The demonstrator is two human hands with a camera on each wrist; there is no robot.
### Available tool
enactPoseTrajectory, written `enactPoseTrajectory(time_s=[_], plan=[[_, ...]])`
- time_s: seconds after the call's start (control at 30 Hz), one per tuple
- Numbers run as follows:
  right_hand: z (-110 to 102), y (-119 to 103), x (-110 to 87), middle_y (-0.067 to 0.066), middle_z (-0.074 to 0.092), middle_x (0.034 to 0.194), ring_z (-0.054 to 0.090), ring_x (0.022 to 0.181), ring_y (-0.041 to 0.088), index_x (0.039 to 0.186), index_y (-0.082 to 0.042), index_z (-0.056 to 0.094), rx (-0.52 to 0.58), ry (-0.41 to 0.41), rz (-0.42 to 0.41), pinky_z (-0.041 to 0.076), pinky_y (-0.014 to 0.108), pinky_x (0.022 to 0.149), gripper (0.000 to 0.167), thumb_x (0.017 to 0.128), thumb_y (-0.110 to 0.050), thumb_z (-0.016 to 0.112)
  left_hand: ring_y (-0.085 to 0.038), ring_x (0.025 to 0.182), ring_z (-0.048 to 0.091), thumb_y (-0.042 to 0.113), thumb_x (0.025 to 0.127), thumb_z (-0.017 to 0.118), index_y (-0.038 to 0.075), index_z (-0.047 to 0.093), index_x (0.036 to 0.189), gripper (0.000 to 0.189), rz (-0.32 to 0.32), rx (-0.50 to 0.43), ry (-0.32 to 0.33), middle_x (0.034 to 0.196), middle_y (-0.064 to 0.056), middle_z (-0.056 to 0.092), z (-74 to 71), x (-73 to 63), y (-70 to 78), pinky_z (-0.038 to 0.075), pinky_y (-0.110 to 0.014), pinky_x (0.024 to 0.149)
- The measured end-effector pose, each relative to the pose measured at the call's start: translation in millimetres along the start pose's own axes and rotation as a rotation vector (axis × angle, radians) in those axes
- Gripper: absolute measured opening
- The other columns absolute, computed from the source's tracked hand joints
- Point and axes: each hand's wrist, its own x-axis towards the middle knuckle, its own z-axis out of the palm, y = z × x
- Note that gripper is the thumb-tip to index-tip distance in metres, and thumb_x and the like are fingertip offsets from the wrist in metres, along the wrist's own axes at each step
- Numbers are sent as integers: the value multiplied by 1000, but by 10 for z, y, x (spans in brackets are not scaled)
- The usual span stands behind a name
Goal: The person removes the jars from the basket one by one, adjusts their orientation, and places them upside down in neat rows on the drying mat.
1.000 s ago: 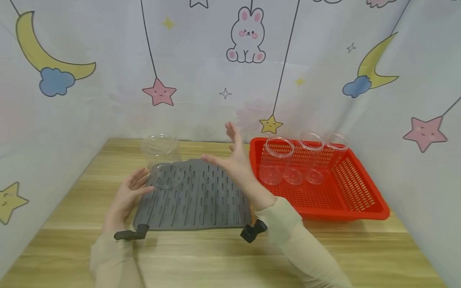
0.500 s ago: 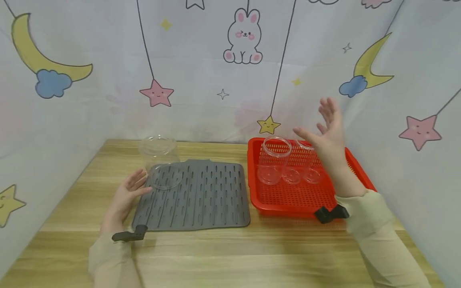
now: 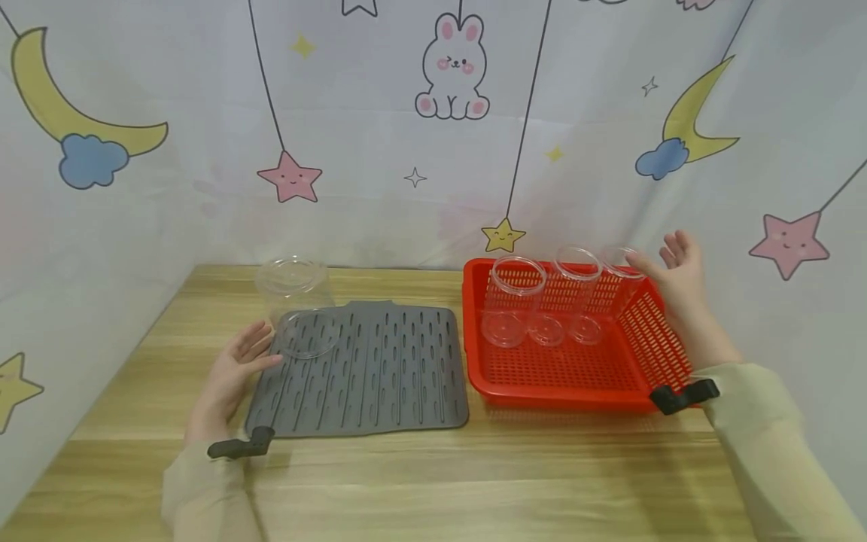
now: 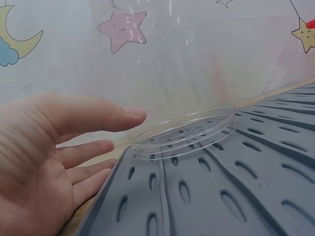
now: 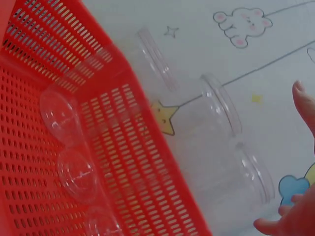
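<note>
On the far left corner of the grey draining mat [image 3: 400, 376] stands a clear plastic jar [image 3: 298, 301]. My left hand [image 3: 230, 373] lies beside it at the mat's left edge, thumb and fingers spread, holding nothing; in the left wrist view the thumb [image 4: 98, 115] is right by the jar's lower rim [image 4: 187, 135]. Three more clear jars [image 3: 516, 297] stand in a row along the back of the red basket [image 3: 576, 399]. Over the basket's right side hovers my right hand [image 3: 682, 282], fingers apart and nothing in them, thumb overlapping the rim of the rightmost jar [image 3: 622, 263].
The basket stands just right of the mat on a wooden table [image 3: 420, 482]. Behind them hangs a white curtain [image 3: 379, 113] printed with stars, moons and a rabbit. The basket's slotted walls rise partway up the jars.
My right hand has swept right from above the mat to the basket's right side, then lowered towards the rightmost jar. The left hand stays beside the jar on the mat.
</note>
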Motion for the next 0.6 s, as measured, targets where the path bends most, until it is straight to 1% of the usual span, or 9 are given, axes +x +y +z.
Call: enactPoseTrajectory(time_s=[0.13,0.2,0.3,0.37,0.4,0.47,0.53,0.6], plan=[[-129,138,96,8,-10,165,-6,152,30,157,-17,-12,-61,-171,78,6,54,122,95,96,-29,61,-35,151,12,3,91,65,12,6,158,90,3,-1,2,164,-16,7,1,4,-12,38,-14,107],[-183,199,144,10,-14,164,-9,151,32,156,-17,-15,-54,-251,109,4,56,121,96,97,-29,60,-36,150,12,2,91,65,11,5,158,90,7,-2,3,164,-18,7,1,6,-14,38,-14,107],[-248,286,216,12,-18,162,-9,150,34,155,-16,-19,-64,-337,143,5,58,120,98,97,-29,59,-36,150,12,2,91,65,10,5,158,90,8,-1,6,164,-18,6,3,6,-8,40,-11,103],[-282,339,260,14,-17,162,-7,150,35,155,-15,-19,-84,-385,155,7,58,120,97,97,-29,59,-36,150,12,2,91,65,10,5,158,90,10,-2,6,164,-19,6,7,4,-1,41,-8,98],[-294,361,280,15,-15,163,-5,150,36,155,-15,-19,-106,-408,159,10,58,120,97,98,-29,58,-36,150,12,2,91,65,9,5,158,90,11,-1,6,163,-19,6,9,3,3,41,-7,97],[-308,402,316,18,-6,164,4,150,39,156,-15,-15,-163,-446,153,21,55,119,94,98,-28,58,-37,150,12,1,91,65,9,5,158,90,11,-2,7,163,-19,7,13,-1,10,41,-6,94],[-312,432,344,21,3,163,14,147,40,157,-14,-12,-212,-476,143,35,45,115,93,98,-27,59,-37,150,12,1,91,65,9,5,158,90,7,-3,7,163,-19,7,14,-3,14,42,-7,96],[-309,464,368,24,11,161,25,142,37,157,-13,-11,-242,-490,138,45,34,105,93,97,-25,60,-36,150,12,2,91,65,10,6,158,90,2,2,8,164,-18,7,14,-3,17,41,-8,98]])
